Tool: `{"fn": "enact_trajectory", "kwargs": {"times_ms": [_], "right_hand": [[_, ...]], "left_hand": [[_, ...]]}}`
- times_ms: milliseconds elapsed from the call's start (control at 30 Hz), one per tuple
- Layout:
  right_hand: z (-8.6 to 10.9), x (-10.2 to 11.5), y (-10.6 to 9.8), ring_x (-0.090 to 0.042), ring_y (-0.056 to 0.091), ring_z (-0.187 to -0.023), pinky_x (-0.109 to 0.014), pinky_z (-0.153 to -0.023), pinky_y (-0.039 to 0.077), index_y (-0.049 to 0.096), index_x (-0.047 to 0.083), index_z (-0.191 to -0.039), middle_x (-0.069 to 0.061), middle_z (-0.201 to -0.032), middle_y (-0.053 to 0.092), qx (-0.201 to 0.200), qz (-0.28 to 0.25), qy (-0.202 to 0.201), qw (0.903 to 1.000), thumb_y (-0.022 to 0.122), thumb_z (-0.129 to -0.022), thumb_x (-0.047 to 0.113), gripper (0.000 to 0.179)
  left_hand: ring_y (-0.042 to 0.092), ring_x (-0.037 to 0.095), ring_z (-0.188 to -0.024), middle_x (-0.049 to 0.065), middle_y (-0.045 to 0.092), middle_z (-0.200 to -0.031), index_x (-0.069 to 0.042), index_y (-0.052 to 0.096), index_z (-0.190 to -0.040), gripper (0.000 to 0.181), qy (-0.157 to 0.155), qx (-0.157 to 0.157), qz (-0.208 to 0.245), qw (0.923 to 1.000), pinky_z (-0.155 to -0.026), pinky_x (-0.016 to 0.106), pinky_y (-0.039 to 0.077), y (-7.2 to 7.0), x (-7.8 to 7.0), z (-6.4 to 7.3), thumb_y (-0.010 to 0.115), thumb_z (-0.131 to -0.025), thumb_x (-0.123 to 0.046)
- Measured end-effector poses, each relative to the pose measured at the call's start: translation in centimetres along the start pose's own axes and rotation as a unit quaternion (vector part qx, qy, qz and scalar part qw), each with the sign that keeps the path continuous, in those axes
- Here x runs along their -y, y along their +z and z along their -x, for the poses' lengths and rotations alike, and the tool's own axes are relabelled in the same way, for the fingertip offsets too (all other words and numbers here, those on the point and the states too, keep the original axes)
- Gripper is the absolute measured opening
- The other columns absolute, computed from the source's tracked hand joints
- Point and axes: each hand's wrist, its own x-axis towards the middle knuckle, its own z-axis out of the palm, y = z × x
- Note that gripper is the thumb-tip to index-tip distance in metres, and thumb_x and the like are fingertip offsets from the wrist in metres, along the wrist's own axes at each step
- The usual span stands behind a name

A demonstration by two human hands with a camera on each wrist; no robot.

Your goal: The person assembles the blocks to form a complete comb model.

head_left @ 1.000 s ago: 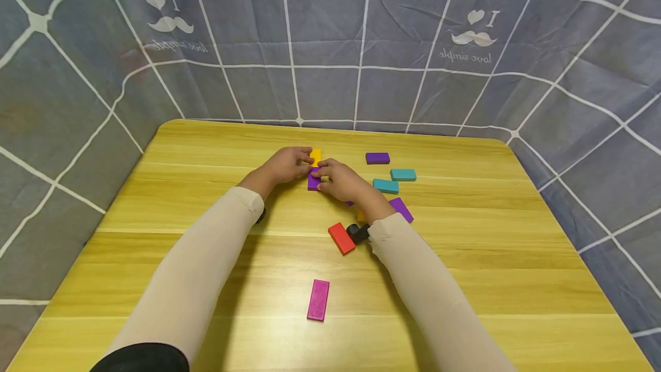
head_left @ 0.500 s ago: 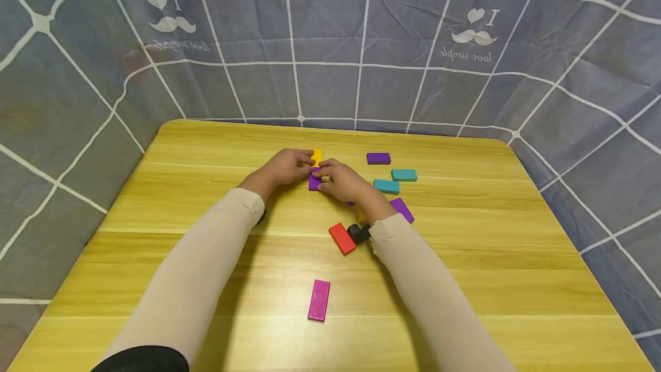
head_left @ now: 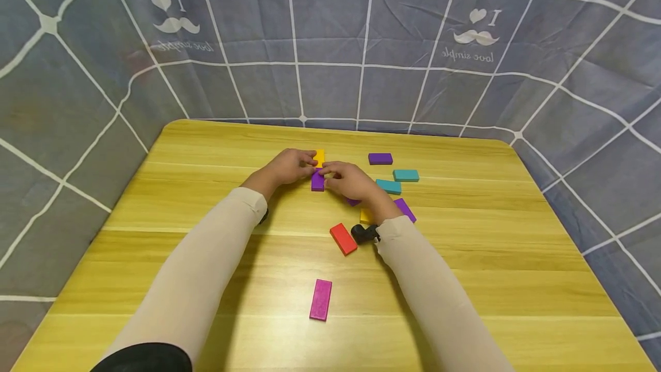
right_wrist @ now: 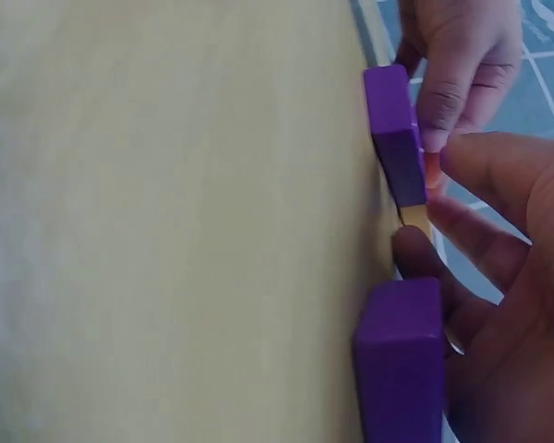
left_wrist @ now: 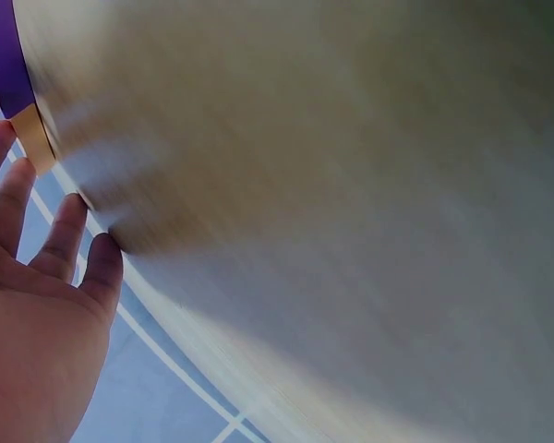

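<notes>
Toward the back of the table, my left hand [head_left: 290,166] lies beside a yellow block [head_left: 320,157] and a purple block [head_left: 317,181] that stand in line. Its fingertips reach the yellow block, and its thumb is at the purple one. Spread fingers of this hand show in the left wrist view. My right hand [head_left: 353,181] is on the other side, its thumb and fingertips bent loosely near the purple block's right edge. In the right wrist view, an orange piece [right_wrist: 432,171] peeks out behind the purple block [right_wrist: 397,138]. Another purple block [right_wrist: 400,360] lies under the right hand.
Right of the hands lie a dark purple block [head_left: 380,158], two teal blocks [head_left: 405,175] and a tilted purple block [head_left: 405,210]. A yellow block [head_left: 365,216] is partly under the right wrist. Nearer are a red block [head_left: 343,239] and a magenta block [head_left: 321,299].
My right hand has drawn back slightly to the right, uncovering more of the purple block between the hands. The left hand stays nearly where it was.
</notes>
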Motion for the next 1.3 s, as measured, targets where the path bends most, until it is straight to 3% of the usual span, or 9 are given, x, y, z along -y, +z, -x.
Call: {"fn": "enact_trajectory", "kwargs": {"times_ms": [167, 433, 667, 1033, 1300], "right_hand": [[0.6, 0.4, -0.6, -0.023, 0.059, -0.112, -0.042, -0.100, 0.047, 0.065, 0.014, -0.132, -0.005, -0.138, 0.057, -0.019, -0.013, -0.005, 0.9997, 0.058, -0.101, 0.018, 0.032], [3.1, 1.1, -2.7, -0.027, 0.058, -0.114, -0.044, -0.095, 0.049, 0.062, 0.009, -0.134, -0.007, -0.138, 0.057, -0.039, 0.030, 0.003, 0.9988, 0.059, -0.101, 0.023, 0.036], [5.1, -0.1, -4.0, -0.034, 0.058, -0.115, -0.050, -0.098, 0.047, 0.063, 0.003, -0.131, -0.013, -0.133, 0.060, -0.062, 0.080, 0.002, 0.9949, 0.061, -0.098, 0.021, 0.038], [7.4, -1.2, -4.7, -0.034, 0.060, -0.112, -0.050, -0.099, 0.046, 0.065, 0.001, -0.128, -0.015, -0.129, 0.063, -0.045, 0.112, 0.002, 0.9927, 0.063, -0.098, 0.021, 0.036], [8.4, -1.7, -4.3, -0.026, 0.058, -0.093, -0.044, -0.089, 0.049, 0.069, 0.003, -0.121, -0.011, -0.111, 0.068, -0.043, 0.126, -0.014, 0.9909, 0.067, -0.095, 0.016, 0.029]], "left_hand": [[0.042, 0.031, -0.139, 0.012, 0.049, -0.148, -0.001, 0.068, -0.125, 0.033, 0.002, -0.003, -0.001, 1.0000, -0.117, 0.042, 0.028, 0.0, 0.2, -0.1, 0.063, -0.098, -0.019], [0.040, 0.029, -0.140, 0.010, 0.049, -0.148, -0.002, 0.069, -0.126, 0.033, -0.006, -0.003, 0.005, 1.0000, -0.117, 0.041, 0.027, 0.1, 0.2, -0.3, 0.063, -0.098, -0.019], [0.040, 0.029, -0.140, 0.009, 0.050, -0.147, -0.002, 0.068, -0.126, 0.033, -0.006, -0.006, -0.004, 1.0000, -0.117, 0.040, 0.027, 0.1, 0.2, -0.3, 0.063, -0.098, -0.018], [0.039, 0.029, -0.141, 0.009, 0.049, -0.149, -0.002, 0.068, -0.127, 0.034, -0.011, -0.004, -0.004, 0.9999, -0.117, 0.040, 0.026, 0.1, 0.1, -0.4, 0.062, -0.098, -0.019], [0.039, 0.031, -0.141, 0.010, 0.048, -0.149, -0.001, 0.067, -0.127, 0.034, -0.014, -0.002, -0.004, 0.9999, -0.117, 0.041, 0.026, -0.1, -0.1, -0.3, 0.061, -0.098, -0.018]]}}
